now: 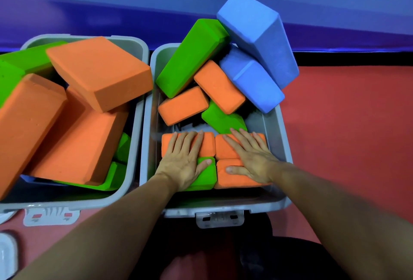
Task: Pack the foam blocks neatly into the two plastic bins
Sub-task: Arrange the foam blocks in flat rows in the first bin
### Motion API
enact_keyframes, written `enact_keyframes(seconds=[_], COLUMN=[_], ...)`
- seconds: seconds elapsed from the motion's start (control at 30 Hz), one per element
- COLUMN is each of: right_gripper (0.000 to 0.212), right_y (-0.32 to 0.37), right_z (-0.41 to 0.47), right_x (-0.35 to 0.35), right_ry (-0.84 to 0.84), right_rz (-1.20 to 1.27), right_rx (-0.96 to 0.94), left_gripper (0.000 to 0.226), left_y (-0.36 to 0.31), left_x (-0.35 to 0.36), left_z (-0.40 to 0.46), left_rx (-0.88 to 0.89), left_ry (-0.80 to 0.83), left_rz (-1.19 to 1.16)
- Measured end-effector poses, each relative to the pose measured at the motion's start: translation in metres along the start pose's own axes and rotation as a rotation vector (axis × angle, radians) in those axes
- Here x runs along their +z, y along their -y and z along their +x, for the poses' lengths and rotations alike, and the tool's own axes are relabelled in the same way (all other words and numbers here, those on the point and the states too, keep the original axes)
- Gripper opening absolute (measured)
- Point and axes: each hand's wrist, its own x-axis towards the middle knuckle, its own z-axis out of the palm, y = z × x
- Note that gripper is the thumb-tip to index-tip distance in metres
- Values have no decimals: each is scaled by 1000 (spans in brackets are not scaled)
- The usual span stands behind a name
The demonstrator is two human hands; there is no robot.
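**Both hands flat on the packed blocks in the right bin**

Two grey plastic bins stood side by side on a red floor. In the right bin (282, 123), four blocks sat upright and tight together at the 6 o'clock end: two orange ones behind, a green block (206, 177) and an orange block (232, 179) in front. The left hand (183, 161) lay flat with straight fingers across the rear left orange block (209, 145), its thumb on the green one, gripping nothing. The right hand (250, 156) pressed flat on the two right orange blocks, fingers spread, also gripping nothing. Toward 12 o'clock more blocks lay jumbled: a long green block (192, 58), two orange ones, and two blue blocks (257, 34) leaning over the rim at 1 o'clock. The left bin (136, 110) held large orange blocks (98, 72) piled loosely over green ones
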Motion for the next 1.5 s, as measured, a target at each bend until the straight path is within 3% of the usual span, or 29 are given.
enact_keyframes(seconds=[0.13,0.23,0.3,0.37,0.5,0.63,0.67,0.77,0.9,1.07,1.13,1.27,1.4,1.5], right_gripper=[82,74,82,95,120,146,142,108,140,108,108,127,105,110], right_y=[2,1,3,2,-7,-10,-10,-9,-19,-2,0,-2,-6,2], right_z=[2,21,38,50,65,79,82,83,86,69,65,64,60,53], right_x=[-4,-19,-29,-33,-37,-42,-44,-48,-32,-46,-46,-42,-43,-44], right_ry=[-111,-257,-185,-68,4,66,76,33,14,6,19,10,-25,-30], right_rz=[152,274,324,406,545,601,610,678,758,636,632,722,783,681], right_rx=[71,349,571,687,729,746,732,723,816,886,881,857,824,833], left_gripper=[82,70,57,46,35,37,39,43,47,51,54,66,73,71], left_y=[-10,-18,-21,-21,-20,-17,-16,-17,-15,-7,-7,-10,-13,-15], left_x=[-4,-8,-13,-22,-39,-44,-43,-39,-35,-33,-32,-33,-38,-40], left_z=[3,13,29,50,86,104,107,108,104,95,94,90,86,83], left_rx=[-54,-129,-227,-338,-518,-637,-648,-623,-579,-480,-470,-417,-383,-400], left_ry=[42,-44,-94,-20,149,159,157,165,140,119,103,108,152,135], left_rz=[-36,-106,-184,-257,-494,-725,-770,-817,-868,-904,-914,-827,-753,-795])
